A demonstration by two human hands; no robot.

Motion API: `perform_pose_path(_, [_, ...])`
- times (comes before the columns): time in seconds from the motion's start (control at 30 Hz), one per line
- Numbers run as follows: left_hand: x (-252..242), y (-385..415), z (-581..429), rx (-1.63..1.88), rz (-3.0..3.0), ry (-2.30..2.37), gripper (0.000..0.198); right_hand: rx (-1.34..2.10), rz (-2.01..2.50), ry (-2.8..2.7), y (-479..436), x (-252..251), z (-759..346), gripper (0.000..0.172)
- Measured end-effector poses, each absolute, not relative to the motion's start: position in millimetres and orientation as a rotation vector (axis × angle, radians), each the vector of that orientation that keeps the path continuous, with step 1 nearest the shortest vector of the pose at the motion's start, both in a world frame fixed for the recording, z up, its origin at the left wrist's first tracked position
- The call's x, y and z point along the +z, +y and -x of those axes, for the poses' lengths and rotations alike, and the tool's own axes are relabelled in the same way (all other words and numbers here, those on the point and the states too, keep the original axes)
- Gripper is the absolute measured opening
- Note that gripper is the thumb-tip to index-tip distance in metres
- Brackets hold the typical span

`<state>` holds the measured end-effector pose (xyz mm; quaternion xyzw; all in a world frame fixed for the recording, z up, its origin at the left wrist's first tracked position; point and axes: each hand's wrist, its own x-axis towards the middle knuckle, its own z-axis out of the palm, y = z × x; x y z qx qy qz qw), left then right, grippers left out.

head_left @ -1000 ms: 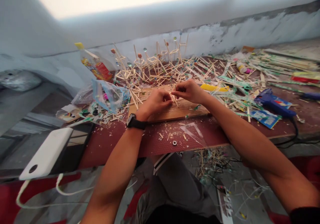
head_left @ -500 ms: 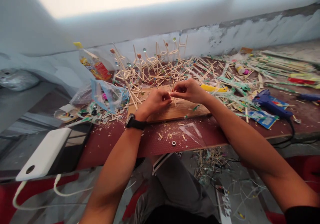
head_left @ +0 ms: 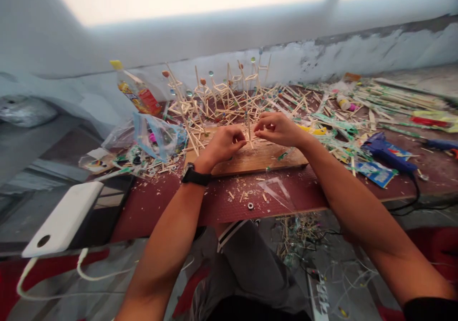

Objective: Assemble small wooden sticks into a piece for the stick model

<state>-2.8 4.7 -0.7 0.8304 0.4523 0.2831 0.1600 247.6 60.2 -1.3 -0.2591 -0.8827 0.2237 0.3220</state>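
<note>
Both hands work close together above a wooden board point(head_left: 261, 161) on the dark red table point(head_left: 222, 201). My left hand point(head_left: 223, 144), with a black watch on its wrist, is closed and pinches the lower end of a thin wooden stick point(head_left: 248, 129) that stands nearly upright. My right hand point(head_left: 277, 129) is curled just to the right of the stick, its fingertips pinched near the stick's upper part. Behind the hands stands a cluster of small stick frames with coloured beads point(head_left: 222, 94).
A blue glue gun point(head_left: 388, 153) with a black cord lies at the right among loose sticks and green wrappers. A plastic bag point(head_left: 155, 137) and a yellow-capped bottle point(head_left: 138, 92) sit at the left. A white power bank point(head_left: 62, 218) rests near the front left edge.
The stick has been turned from a slant to nearly upright between the hands. My right hand has lifted slightly and moved a little to the right.
</note>
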Motion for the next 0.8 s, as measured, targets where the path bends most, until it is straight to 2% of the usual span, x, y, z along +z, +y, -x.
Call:
perform_pose_path(0.43, [3.7, 3.0, 5.4, 0.858, -2.368, 1.267, 0.010, 0.737, 0.676, -2.364, 59.1, -6.1, -249.0, 0.021])
perform_pose_path(0.8, [4.6, 0.8, 0.0, 0.900, -2.414, 1.203, 0.011, 0.547, 0.620, -2.228, 51.7, 1.5, -240.3, 0.017])
